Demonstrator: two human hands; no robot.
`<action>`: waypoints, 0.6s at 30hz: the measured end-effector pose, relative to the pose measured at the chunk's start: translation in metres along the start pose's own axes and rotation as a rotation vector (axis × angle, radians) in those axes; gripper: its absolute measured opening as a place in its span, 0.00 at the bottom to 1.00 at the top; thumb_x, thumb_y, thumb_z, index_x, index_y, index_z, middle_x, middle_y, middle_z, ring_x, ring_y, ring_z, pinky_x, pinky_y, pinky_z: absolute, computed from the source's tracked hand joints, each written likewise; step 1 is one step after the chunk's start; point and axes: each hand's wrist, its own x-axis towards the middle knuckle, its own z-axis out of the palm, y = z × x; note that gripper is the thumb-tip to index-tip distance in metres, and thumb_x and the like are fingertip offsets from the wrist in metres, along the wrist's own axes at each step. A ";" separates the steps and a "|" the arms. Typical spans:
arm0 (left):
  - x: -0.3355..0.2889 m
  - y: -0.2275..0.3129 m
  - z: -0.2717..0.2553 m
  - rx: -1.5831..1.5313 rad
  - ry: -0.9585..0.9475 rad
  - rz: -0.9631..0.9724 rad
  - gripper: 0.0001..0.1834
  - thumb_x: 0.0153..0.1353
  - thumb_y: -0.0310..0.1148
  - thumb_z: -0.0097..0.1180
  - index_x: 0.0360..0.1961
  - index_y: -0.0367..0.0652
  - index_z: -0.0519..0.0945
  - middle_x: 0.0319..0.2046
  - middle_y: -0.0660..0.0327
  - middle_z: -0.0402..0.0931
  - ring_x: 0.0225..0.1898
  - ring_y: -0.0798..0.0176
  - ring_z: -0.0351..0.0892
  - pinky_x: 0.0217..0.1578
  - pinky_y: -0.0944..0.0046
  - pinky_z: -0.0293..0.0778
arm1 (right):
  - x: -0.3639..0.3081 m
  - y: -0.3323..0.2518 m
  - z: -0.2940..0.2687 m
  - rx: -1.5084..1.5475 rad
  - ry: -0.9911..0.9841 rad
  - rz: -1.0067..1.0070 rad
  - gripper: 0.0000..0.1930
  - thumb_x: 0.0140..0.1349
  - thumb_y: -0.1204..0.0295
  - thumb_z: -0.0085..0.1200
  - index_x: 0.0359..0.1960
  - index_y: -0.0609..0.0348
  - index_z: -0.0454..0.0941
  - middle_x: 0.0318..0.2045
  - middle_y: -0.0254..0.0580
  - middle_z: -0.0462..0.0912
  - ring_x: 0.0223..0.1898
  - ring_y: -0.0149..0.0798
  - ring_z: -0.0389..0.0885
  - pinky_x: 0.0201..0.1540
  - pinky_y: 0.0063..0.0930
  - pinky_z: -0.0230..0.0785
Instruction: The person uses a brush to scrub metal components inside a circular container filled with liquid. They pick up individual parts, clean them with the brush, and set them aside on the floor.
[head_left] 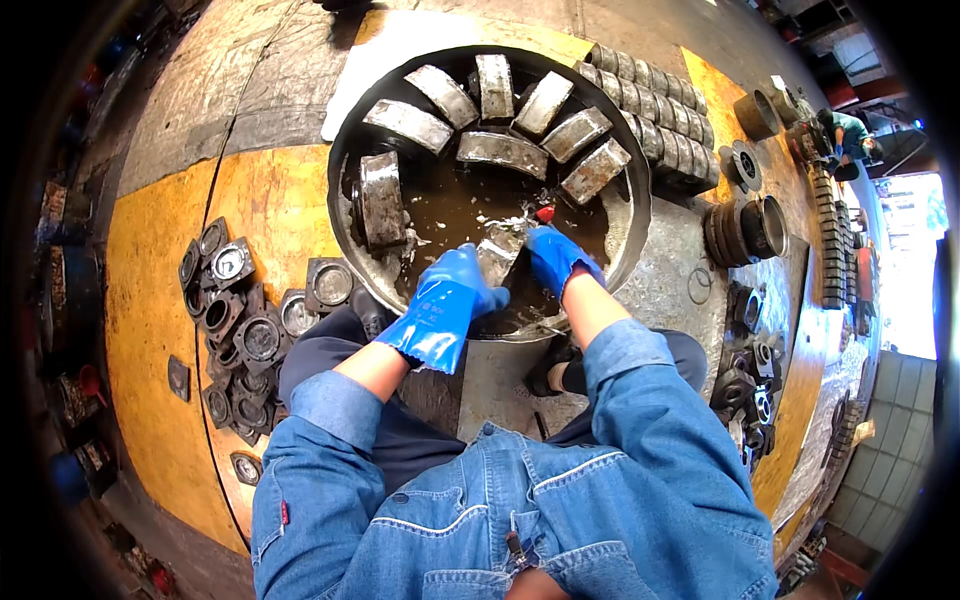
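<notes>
Both my hands wear blue rubber gloves and work over a round dark basin of murky brown liquid. My left hand is closed on the near side of a wet, grey curved metal block, tilted between my hands. At the block's right side, my right hand is closed, its fingers mostly hidden. A red-ended tool sticks out above that glove; its kind I cannot make out. Several similar metal blocks stand around the far and left inside of the basin, and one lies nearer its middle.
Left of the basin lies a heap of dark square metal parts with round openings. Stacked rows of metal blocks stand at the far right, near metal rings. More dark parts lie at right. Another person works farther off.
</notes>
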 end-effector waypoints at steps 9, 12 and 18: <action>0.013 -0.005 0.012 -0.183 0.021 -0.014 0.34 0.47 0.47 0.76 0.51 0.32 0.86 0.48 0.41 0.87 0.51 0.44 0.89 0.51 0.52 0.84 | 0.003 0.016 -0.060 1.050 -0.124 -0.004 0.24 0.78 0.60 0.52 0.65 0.67 0.79 0.55 0.53 0.87 0.46 0.42 0.88 0.50 0.34 0.82; 0.015 -0.004 0.013 -0.273 -0.012 -0.036 0.33 0.47 0.44 0.77 0.51 0.32 0.86 0.44 0.42 0.88 0.47 0.46 0.91 0.49 0.53 0.84 | 0.000 0.019 -0.049 1.006 -0.083 0.009 0.26 0.76 0.59 0.54 0.65 0.67 0.79 0.53 0.51 0.88 0.41 0.38 0.87 0.48 0.32 0.82; 0.011 -0.001 0.013 -0.422 -0.032 -0.044 0.34 0.44 0.40 0.78 0.51 0.31 0.84 0.46 0.39 0.87 0.49 0.43 0.89 0.50 0.52 0.84 | 0.002 0.019 -0.029 0.355 -0.033 -0.270 0.23 0.78 0.62 0.46 0.63 0.64 0.82 0.52 0.50 0.88 0.46 0.40 0.86 0.53 0.32 0.77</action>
